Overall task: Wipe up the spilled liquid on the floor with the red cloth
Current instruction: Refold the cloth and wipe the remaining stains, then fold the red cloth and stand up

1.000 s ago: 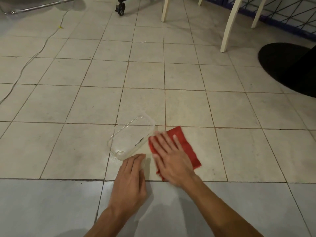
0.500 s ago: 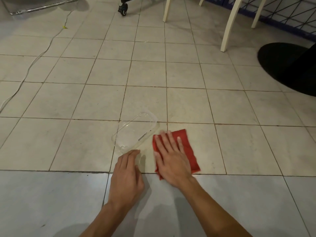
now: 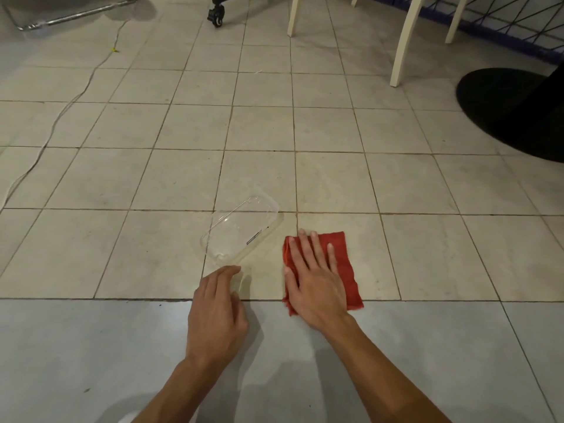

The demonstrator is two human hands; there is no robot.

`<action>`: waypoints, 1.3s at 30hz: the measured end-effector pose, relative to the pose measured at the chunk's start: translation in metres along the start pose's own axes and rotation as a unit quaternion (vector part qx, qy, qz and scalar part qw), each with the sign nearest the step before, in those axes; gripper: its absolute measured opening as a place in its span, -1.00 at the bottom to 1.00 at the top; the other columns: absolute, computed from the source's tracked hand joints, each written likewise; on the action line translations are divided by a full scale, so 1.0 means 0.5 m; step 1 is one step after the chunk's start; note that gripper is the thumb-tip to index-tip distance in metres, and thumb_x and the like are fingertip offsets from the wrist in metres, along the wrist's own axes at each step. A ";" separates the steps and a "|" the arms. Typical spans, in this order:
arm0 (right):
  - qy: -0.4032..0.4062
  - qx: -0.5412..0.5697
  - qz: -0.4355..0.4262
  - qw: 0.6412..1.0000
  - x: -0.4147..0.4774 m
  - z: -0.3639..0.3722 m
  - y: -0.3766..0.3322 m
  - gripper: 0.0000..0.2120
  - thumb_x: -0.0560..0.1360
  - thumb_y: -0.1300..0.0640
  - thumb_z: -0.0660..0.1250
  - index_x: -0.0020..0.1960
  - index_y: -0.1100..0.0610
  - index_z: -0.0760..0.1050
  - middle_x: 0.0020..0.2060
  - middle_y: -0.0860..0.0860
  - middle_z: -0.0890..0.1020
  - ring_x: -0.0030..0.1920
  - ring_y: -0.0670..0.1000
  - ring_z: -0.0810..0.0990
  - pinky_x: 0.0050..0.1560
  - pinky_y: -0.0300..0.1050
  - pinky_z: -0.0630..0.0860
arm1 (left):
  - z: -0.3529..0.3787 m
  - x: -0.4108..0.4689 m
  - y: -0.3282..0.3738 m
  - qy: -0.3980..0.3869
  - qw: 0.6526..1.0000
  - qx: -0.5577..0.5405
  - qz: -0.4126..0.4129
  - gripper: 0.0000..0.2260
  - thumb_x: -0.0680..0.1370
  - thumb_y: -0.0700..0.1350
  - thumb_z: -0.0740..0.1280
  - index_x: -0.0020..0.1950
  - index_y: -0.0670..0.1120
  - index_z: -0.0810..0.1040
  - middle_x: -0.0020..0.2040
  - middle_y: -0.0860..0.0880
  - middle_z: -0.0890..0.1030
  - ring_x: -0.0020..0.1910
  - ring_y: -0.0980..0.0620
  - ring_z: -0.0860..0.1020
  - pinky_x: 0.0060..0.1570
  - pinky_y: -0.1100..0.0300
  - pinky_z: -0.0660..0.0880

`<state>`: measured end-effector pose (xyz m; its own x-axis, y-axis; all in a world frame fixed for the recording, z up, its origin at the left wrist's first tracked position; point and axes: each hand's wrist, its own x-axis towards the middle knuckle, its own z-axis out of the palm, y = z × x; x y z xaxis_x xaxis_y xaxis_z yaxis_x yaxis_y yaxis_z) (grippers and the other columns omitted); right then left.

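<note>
The red cloth lies flat on the beige floor tile, just right of centre. My right hand presses down on its left half with fingers spread flat. A faint wet sheen shows on the tile between the cloth and a clear plastic container, which lies to the cloth's left with a gap between them. My left hand rests on the floor below the container's near corner. Its fingers are loosely curled, with nothing in them.
White chair legs stand at the back right beside a black round base. A castor wheel is at the back centre. A white cable runs along the left. Grey tiles lie nearest me.
My right hand has slid the red cloth to the right, away from the clear container it was touching. My left hand has stayed by the container's corner.
</note>
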<state>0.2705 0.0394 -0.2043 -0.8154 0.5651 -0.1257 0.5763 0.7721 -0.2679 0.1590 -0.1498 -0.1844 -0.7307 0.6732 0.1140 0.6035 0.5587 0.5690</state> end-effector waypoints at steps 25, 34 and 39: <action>0.059 0.063 -0.038 0.996 0.076 -0.094 0.129 -0.63 0.64 0.19 0.46 0.44 0.17 0.64 0.21 0.11 0.63 0.24 0.16 0.49 0.30 0.06 0.40 | 0.111 0.142 0.098 -0.039 0.996 0.026 0.082 -0.68 0.56 -0.30 0.45 0.32 -0.19 0.65 0.15 -0.21 0.64 0.14 -0.27 0.52 0.19 -0.18 0.54; 0.067 0.095 -0.036 0.993 0.077 -0.111 0.126 -0.92 0.59 0.19 0.53 0.08 0.10 0.72 0.11 -0.01 0.63 0.18 0.07 0.47 0.29 0.04 0.39 | 0.105 0.152 0.096 -0.033 0.997 0.007 0.070 -0.80 0.57 -0.32 0.42 0.15 -0.17 0.75 0.01 -0.16 0.57 0.11 -0.21 0.48 0.12 -0.12 0.56; 0.062 0.181 -0.015 0.981 0.032 -0.125 0.147 -0.91 0.61 0.23 0.52 0.08 0.07 0.71 0.05 -0.08 0.69 0.16 -0.02 0.53 0.22 -0.17 0.40 | 0.083 0.136 0.101 -0.024 0.994 -0.064 0.090 -0.87 0.57 -0.26 0.47 0.08 -0.12 0.75 0.04 -0.03 0.59 0.11 -0.03 0.52 0.14 0.24 0.44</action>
<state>0.3031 0.1234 -0.1663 -0.8061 0.5918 -0.0011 0.4766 0.6480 -0.5941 0.1532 -0.0557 -0.1819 -0.5966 0.7805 0.1871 0.6754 0.3623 0.6424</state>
